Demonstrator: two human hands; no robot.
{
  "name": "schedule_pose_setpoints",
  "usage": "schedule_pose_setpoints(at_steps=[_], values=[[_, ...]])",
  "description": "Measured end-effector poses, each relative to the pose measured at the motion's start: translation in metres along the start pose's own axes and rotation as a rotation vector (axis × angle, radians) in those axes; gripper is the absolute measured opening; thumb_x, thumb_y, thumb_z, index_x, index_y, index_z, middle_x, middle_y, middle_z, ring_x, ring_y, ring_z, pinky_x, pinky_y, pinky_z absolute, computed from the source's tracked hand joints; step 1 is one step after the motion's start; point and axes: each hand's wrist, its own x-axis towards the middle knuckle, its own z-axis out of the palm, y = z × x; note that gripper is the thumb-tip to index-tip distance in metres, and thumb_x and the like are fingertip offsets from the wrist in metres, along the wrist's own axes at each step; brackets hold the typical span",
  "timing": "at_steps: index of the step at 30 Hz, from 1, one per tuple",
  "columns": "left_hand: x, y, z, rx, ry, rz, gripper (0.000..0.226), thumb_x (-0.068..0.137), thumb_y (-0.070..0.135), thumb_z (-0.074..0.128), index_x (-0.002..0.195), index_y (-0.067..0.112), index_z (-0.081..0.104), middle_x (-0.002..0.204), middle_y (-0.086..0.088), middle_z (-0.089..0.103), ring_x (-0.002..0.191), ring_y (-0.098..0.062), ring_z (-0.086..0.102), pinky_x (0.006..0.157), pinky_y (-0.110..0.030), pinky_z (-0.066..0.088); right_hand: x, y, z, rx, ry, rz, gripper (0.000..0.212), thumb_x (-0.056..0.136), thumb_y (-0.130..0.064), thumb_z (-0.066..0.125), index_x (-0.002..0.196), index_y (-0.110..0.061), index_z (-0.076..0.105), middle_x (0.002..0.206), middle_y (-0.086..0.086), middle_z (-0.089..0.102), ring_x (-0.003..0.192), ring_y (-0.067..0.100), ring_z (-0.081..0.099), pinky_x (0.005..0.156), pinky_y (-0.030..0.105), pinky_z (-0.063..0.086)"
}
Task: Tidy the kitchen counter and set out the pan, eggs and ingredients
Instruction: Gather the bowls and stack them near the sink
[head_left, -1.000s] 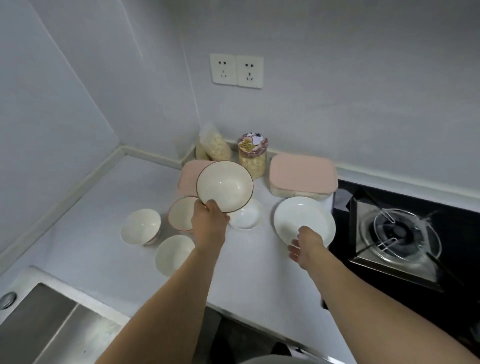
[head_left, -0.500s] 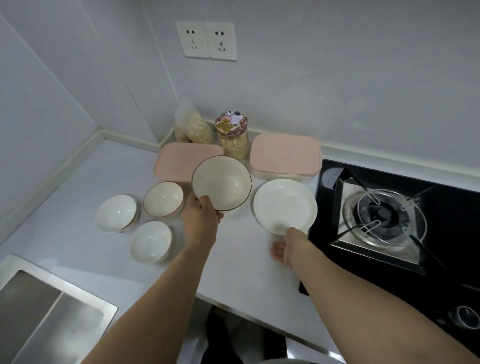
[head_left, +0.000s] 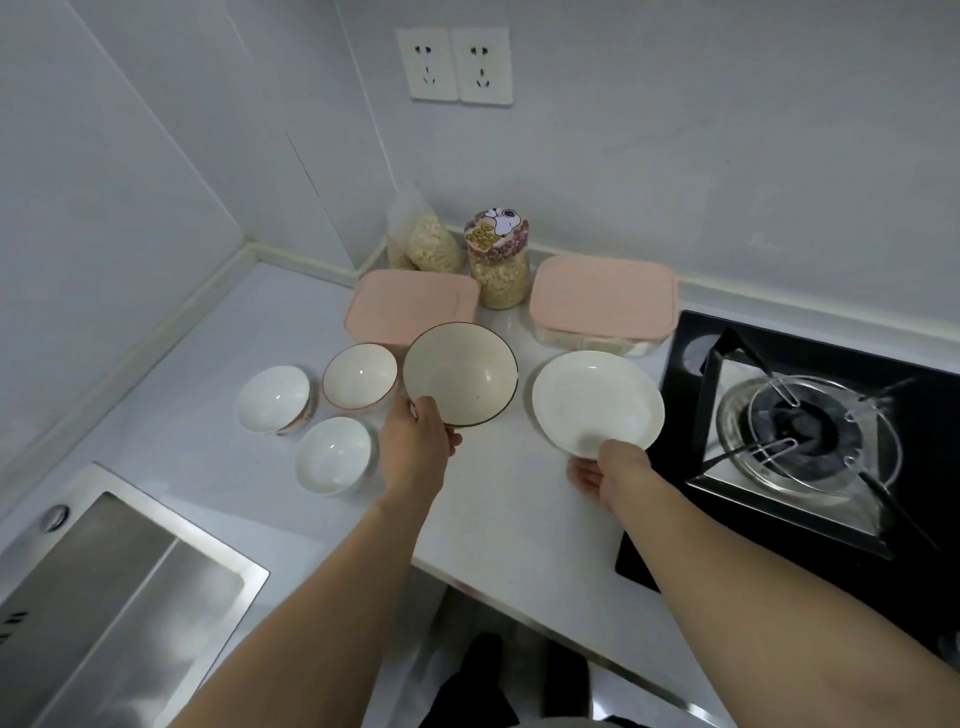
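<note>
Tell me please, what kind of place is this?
Most likely a small home kitchen. A gas stove is set into the counter on the right, a steel sink is on the left, and bowls and food jars stand by the wall.

A dark-rimmed cream bowl (head_left: 460, 375) tilts toward the camera, beside a white plate (head_left: 597, 400) lifted off the counter.

Dim, even light, soft shadows, slight blur, and wide-angle bending at edges.
</note>
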Motion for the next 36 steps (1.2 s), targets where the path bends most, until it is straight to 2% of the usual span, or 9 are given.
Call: schedule_pose_setpoints(at_steps=[5,10,12,15,18,22,28,32,36], values=[[-0.003,0.005,-0.003,-0.006,-0.060,0.036,0.020,0.091,0.015,0.032,0.080,0.020,0.049,0.075,-0.015,0.062,0.059,-0.024,0.064,0.069,-0.046,0.057,-0.021,0.004,-0.013,0.069,0.045,-0.113,0.033,0.089,0.000,0.037,0.118,0.000,0.055,0.081,0.017,0.059,0.056,0.024,0.054,0.032,0.021,0.045],[0.001,0.009,0.000,-0.009,-0.115,0.055,0.020,0.090,0.018,0.034,0.082,0.013,0.051,0.070,-0.014,0.061,0.055,-0.023,0.064,0.072,-0.047,0.057,-0.051,-0.001,-0.022,0.102,0.068,-0.261,0.023,0.091,-0.007,0.039,0.109,-0.003,0.054,0.079,0.017,0.061,0.054,0.023,0.056,0.047,0.026,0.048],[0.000,0.011,0.004,-0.030,-0.156,0.038,0.020,0.090,0.018,0.034,0.086,0.012,0.052,0.073,-0.014,0.062,0.058,-0.024,0.064,0.071,-0.043,0.057,-0.063,-0.002,-0.028,0.116,0.092,-0.298,0.021,0.092,-0.007,0.039,0.107,-0.003,0.053,0.076,0.017,0.061,0.054,0.024,0.055,0.048,0.027,0.048],[-0.003,0.012,0.012,-0.082,-0.228,0.006,0.027,0.091,0.018,0.035,0.105,0.007,0.055,0.077,-0.016,0.065,0.061,-0.026,0.064,0.070,-0.041,0.058,-0.080,0.002,-0.042,0.182,0.152,-0.325,0.021,0.092,-0.006,0.038,0.107,-0.002,0.052,0.082,0.019,0.062,0.055,0.024,0.057,0.052,0.030,0.050],[-0.014,0.010,0.026,-0.079,-0.300,-0.001,0.025,0.091,0.019,0.035,0.105,0.008,0.052,0.075,-0.015,0.064,0.059,-0.026,0.064,0.071,-0.041,0.057,-0.095,0.012,-0.068,0.254,0.224,-0.330,0.023,0.091,-0.006,0.036,0.109,-0.001,0.051,0.079,0.020,0.063,0.057,0.025,0.058,0.053,0.029,0.051],[-0.040,0.010,0.046,-0.048,-0.376,0.035,0.030,0.090,0.018,0.035,0.108,0.003,0.053,0.073,-0.014,0.063,0.057,-0.026,0.064,0.068,-0.041,0.057,-0.112,0.025,-0.109,0.340,0.297,-0.334,0.024,0.091,-0.008,0.037,0.110,-0.002,0.051,0.077,0.018,0.065,0.063,0.025,0.060,0.048,0.026,0.051],[-0.111,0.012,0.090,0.047,-0.504,0.124,0.028,0.090,0.019,0.034,0.107,0.007,0.054,0.079,-0.012,0.066,0.063,-0.026,0.067,0.068,-0.037,0.056,-0.130,0.047,-0.199,0.479,0.375,-0.356,0.027,0.090,-0.008,0.037,0.113,-0.002,0.050,0.072,0.017,0.065,0.062,0.025,0.060,0.055,0.029,0.055],[-0.169,0.007,0.130,0.076,-0.575,0.180,0.030,0.092,0.022,0.034,0.110,0.010,0.053,0.077,-0.011,0.068,0.069,-0.027,0.070,0.074,-0.043,0.059,-0.143,0.060,-0.269,0.504,0.412,-0.381,0.023,0.090,-0.007,0.037,0.110,-0.003,0.049,0.070,0.017,0.064,0.060,0.025,0.059,0.055,0.028,0.056],[-0.250,-0.003,0.179,0.125,-0.628,0.213,0.042,0.093,0.024,0.032,0.128,0.007,0.048,0.083,-0.012,0.069,0.070,-0.024,0.070,0.070,-0.038,0.059,-0.160,0.082,-0.365,0.491,0.494,-0.434,0.016,0.089,-0.005,0.037,0.101,-0.002,0.048,0.071,0.018,0.061,0.059,0.025,0.057,0.061,0.033,0.056]])
